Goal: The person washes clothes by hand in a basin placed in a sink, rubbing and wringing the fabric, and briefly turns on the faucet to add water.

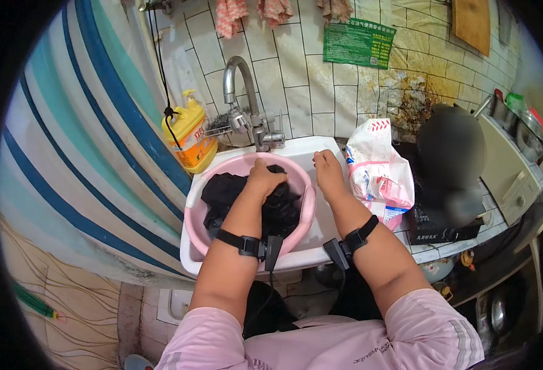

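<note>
My left hand (pixel 265 179) is closed on black cloth (pixel 225 192) inside a pink basin (pixel 195 213). Part of the cloth bunches up beside its fingers, and the rest lies heaped in the basin. My right hand (pixel 327 166) is held just right of the basin's rim, over the white sink (pixel 327 231), with its fingers curled in; whether anything small is in them is hidden. The basin sits in the sink, below a metal faucet (pixel 240 92).
A yellow jug (pixel 194 132) stands left of the faucet. Right of the sink are a white and pink plastic bag (pixel 379 169) and a black stove (pixel 447 231) with a blurred dark object above it. A striped curtain (pixel 98 123) hangs at the left.
</note>
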`<move>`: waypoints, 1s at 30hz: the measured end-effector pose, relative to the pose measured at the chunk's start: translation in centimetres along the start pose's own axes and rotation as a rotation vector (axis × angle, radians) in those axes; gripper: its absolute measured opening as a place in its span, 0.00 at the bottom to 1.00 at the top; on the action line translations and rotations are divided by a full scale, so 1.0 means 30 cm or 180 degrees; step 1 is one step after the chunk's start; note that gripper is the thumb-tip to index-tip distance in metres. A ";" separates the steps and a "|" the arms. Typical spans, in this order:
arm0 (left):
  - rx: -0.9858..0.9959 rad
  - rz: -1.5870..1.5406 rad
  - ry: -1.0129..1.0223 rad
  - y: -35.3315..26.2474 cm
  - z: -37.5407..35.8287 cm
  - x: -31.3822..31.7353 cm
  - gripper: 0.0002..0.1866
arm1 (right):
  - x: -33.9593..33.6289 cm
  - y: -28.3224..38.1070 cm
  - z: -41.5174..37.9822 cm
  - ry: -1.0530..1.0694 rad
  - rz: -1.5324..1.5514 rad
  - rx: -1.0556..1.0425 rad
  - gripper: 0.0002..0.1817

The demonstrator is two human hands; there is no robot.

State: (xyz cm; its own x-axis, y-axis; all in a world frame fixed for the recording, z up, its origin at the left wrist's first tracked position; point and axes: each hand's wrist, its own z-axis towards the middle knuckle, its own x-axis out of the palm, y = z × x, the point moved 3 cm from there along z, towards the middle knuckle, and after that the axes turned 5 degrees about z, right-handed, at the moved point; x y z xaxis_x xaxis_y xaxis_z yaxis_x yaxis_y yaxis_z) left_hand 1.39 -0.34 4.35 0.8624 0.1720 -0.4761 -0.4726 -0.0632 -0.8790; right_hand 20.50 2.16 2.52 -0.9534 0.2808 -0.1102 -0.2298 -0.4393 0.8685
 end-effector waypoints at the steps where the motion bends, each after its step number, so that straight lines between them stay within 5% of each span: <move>1: 0.0147 0.0774 -0.0097 0.008 -0.016 0.009 0.31 | 0.002 -0.004 -0.001 0.0033 0.0062 0.0126 0.17; 2: 0.0299 0.1540 -0.0199 0.010 -0.021 0.015 0.32 | 0.004 -0.007 -0.001 0.0069 0.0121 0.0244 0.17; 4: 0.0188 0.1341 0.1285 -0.001 -0.033 0.046 0.38 | 0.011 -0.033 0.009 0.0092 0.0203 0.0125 0.16; 6: 0.0438 0.1766 0.1742 0.030 -0.030 0.090 0.36 | 0.011 -0.025 0.009 0.0112 0.0281 0.0004 0.16; 14: 0.0566 0.3191 0.2117 0.045 -0.016 0.162 0.27 | -0.001 0.078 -0.046 0.0661 0.0703 0.0996 0.15; 18: 0.0245 0.1931 0.1734 0.029 -0.004 0.109 0.23 | 0.023 0.033 -0.029 0.0779 0.0288 0.0384 0.15; 21: -0.0879 -0.0588 0.0689 -0.106 -0.103 0.028 0.14 | 0.050 0.033 -0.043 0.1069 0.0336 0.0333 0.15; 22: -0.0878 -0.0590 0.0689 -0.080 -0.077 0.034 0.14 | 0.050 0.038 -0.042 0.1070 0.0334 0.0332 0.15; 25: -0.0506 -0.3216 0.0870 -0.077 -0.031 0.057 0.12 | 0.044 0.070 -0.043 0.1171 0.0744 0.0438 0.17; 30: -0.0414 -0.4288 0.1153 -0.149 -0.079 0.044 0.12 | 0.034 0.144 -0.065 0.1085 0.1794 0.0618 0.21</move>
State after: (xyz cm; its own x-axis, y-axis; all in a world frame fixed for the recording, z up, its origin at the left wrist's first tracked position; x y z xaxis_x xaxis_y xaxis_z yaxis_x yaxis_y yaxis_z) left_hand 5.06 -2.17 7.60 0.6420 -0.0862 0.7618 0.7480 -0.1477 -0.6471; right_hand 18.16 -1.10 5.21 -0.9327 -0.2440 0.2656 0.3284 -0.2696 0.9053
